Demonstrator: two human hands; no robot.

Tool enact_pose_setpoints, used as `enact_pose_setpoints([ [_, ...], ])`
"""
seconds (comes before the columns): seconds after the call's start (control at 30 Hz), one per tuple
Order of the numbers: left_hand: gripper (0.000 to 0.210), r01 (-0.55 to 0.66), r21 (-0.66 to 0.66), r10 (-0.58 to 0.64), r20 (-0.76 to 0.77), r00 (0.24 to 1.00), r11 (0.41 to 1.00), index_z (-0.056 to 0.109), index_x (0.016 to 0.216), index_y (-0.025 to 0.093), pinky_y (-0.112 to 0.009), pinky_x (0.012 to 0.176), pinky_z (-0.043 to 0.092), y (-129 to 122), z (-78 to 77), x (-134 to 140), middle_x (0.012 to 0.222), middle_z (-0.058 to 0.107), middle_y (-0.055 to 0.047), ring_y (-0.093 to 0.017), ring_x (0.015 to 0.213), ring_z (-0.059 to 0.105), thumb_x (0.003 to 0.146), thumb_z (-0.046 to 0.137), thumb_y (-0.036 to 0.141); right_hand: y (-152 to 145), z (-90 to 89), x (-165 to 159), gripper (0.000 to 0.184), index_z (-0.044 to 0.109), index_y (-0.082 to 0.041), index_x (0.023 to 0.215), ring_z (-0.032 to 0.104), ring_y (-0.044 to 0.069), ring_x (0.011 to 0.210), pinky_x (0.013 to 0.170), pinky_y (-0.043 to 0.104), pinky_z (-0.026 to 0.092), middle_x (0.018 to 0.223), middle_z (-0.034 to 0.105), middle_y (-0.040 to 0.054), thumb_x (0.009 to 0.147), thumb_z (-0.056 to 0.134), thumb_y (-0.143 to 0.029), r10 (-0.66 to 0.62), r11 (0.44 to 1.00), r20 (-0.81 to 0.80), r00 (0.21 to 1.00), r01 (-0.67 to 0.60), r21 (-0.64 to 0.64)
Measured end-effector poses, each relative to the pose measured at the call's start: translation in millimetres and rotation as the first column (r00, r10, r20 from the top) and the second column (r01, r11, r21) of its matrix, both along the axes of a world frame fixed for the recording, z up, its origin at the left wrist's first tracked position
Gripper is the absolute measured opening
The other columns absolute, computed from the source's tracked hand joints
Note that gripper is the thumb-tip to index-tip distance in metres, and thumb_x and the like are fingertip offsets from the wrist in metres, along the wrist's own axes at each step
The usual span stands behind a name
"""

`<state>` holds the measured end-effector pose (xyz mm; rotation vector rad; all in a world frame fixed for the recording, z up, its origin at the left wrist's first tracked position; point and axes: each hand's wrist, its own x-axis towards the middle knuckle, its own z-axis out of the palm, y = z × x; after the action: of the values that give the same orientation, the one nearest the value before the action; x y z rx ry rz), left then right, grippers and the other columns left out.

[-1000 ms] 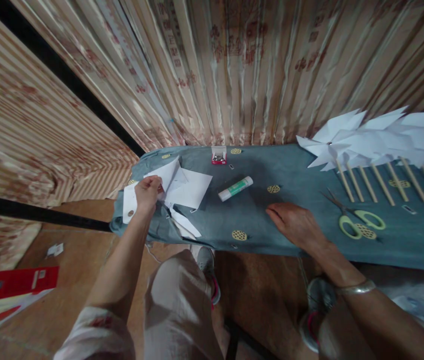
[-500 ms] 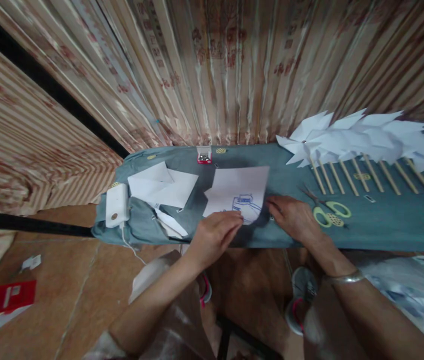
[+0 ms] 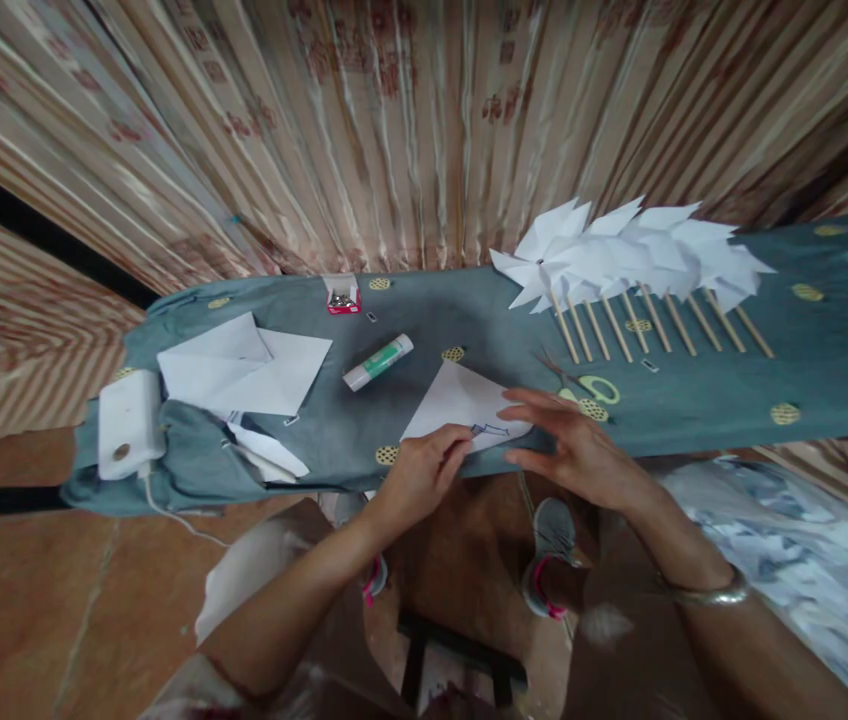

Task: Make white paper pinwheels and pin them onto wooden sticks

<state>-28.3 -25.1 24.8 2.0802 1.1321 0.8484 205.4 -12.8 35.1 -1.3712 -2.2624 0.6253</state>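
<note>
A white sheet of paper point(image 3: 461, 396) with blue pen drawing near its lower edge lies at the front of the table; its outline looks like a triangle, so it may be folded. My left hand point(image 3: 424, 465) pinches the paper's lower edge between thumb and fingers. Over the right corner of the sheet, my right hand point(image 3: 578, 450) has its thumb and fingers apart, fingertips at the paper. A glue stick point(image 3: 379, 362) with a green label lies behind and left of the sheet. Scissors with light green handles point(image 3: 599, 389) rest just beyond my right hand, partly covered by it.
Several white paper pinwheels on wooden sticks point(image 3: 641, 255) overlap at the back right. A small red box of metal bits point(image 3: 342, 296) sits at the back. Folded white papers point(image 3: 293, 365) and a white power bank with a cable point(image 3: 129, 425) are on the left. A curtain point(image 3: 424, 130) hangs behind.
The paper now shows a smaller, triangular outline, and the glue stick has come into view. My right hand has spread its fingers over the paper's right side. The camera view has shifted right.
</note>
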Motion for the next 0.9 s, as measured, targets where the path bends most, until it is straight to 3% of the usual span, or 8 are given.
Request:
enact_pose_setpoints([
  [0.1, 0.02, -0.003, -0.025, 0.003, 0.026, 1.0, 1.0, 0.064, 0.102, 0.023, -0.026, 0.076, 0.055, 3.6, -1.6, -3.6, 0.091, 0.074, -0.003, -0.016, 0.079, 0.071, 0.096, 0.049, 0.034, 0.0, -2.6, -12.1, 0.019, 0.07, -0.021, 0.101, 0.067, 0.023, 0.108, 0.098, 0.04, 0.051, 0.114, 0.072, 0.009, 0.09, 0.056, -0.026, -0.005, 0.997, -0.112, 0.994, -0.005, -0.081],
  [0.2, 0.037, 0.065, 0.07, -0.062, -0.052, 0.997, 0.995, 0.061, 0.118, 0.021, -0.035, 0.093, 0.054, 8.0, -9.4, -12.5, 0.115, 0.071, -0.011, -0.024, 0.107, 0.067, 0.087, 0.063, 0.04, 2.8, -5.0, -15.7, 0.02, 0.071, -0.02, 0.101, 0.07, 0.022, 0.102, 0.094, 0.037, 0.054, 0.107, 0.075, 0.0078, 0.092, 0.054, -0.025, 0.009, 0.994, -0.136, 0.991, -0.023, -0.104],
  [0.3, 0.03, 0.15, 0.164, -0.118, -0.194, 0.974, 0.975, 0.063, 0.118, 0.02, -0.045, 0.102, 0.049, 11.4, -19.6, -22.7, 0.122, 0.069, -0.011, -0.028, 0.124, 0.057, 0.09, 0.06, 0.03, 3.0, -5.7, -14.0, 0.02, 0.072, -0.019, 0.101, 0.07, 0.022, 0.101, 0.094, 0.037, 0.054, 0.107, 0.075, 0.0081, 0.092, 0.055, -0.024, 0.035, 0.993, -0.122, 0.992, -0.049, -0.11],
  [0.5, 0.023, 0.186, 0.272, -0.108, -0.278, 0.954, 0.944, 0.068, 0.108, 0.017, -0.043, 0.096, 0.052, 9.0, -30.4, -29.8, 0.111, 0.073, -0.007, -0.025, 0.119, 0.061, 0.096, 0.048, 0.021, 0.3, -8.1, -12.0, 0.022, 0.073, -0.021, 0.1, 0.07, 0.022, 0.101, 0.092, 0.037, 0.055, 0.107, 0.075, 0.0072, 0.092, 0.054, -0.027, 0.062, 0.987, -0.117, 0.991, -0.078, -0.139],
  [0.7, 0.023, 0.188, 0.282, -0.093, -0.319, 0.943, 0.941, 0.068, 0.104, 0.014, -0.039, 0.097, 0.052, 7.7, -28.4, -25.7, 0.11, 0.073, -0.008, -0.023, 0.118, 0.061, 0.096, 0.047, 0.02, -1.7, -4.6, -16.9, 0.025, 0.074, -0.021, 0.097, 0.071, 0.025, 0.096, 0.088, 0.039, 0.057, 0.105, 0.075, 0.0078, 0.088, 0.059, -0.038, -0.009, 0.989, -0.133, 0.991, -0.01, -0.146],
  [0.8, 0.024, 0.193, 0.239, -0.099, -0.357, 0.929, 0.952, 0.068, 0.104, 0.015, -0.041, 0.099, 0.05, 6.3, -24.5, -25.8, 0.113, 0.072, -0.009, -0.025, 0.12, 0.06, 0.096, 0.049, 0.027, -2.2, 0.1, -21.3, 0.034, 0.071, -0.021, 0.106, 0.072, 0.022, 0.073, 0.063, 0.034, 0.06, 0.106, 0.074, 0.007, 0.083, 0.064, -0.045, -0.031, 0.972, -0.078, 0.996, 0.012, -0.236],
  [0.9, 0.032, 0.2, 0.202, -0.124, -0.337, 0.933, 0.959, 0.066, 0.107, 0.015, -0.043, 0.101, 0.049, 1.9, -22.0, -27.7, 0.118, 0.069, -0.011, -0.027, 0.123, 0.057, 0.092, 0.055, 0.041, 0.3, 0.1, -25.8, 0.035, 0.07, -0.021, 0.107, 0.072, 0.024, 0.081, 0.068, 0.036, 0.06, 0.107, 0.073, 0.0077, 0.081, 0.065, -0.045, 0.01, 0.979, -0.031, 0.999, -0.016, -0.201],
])
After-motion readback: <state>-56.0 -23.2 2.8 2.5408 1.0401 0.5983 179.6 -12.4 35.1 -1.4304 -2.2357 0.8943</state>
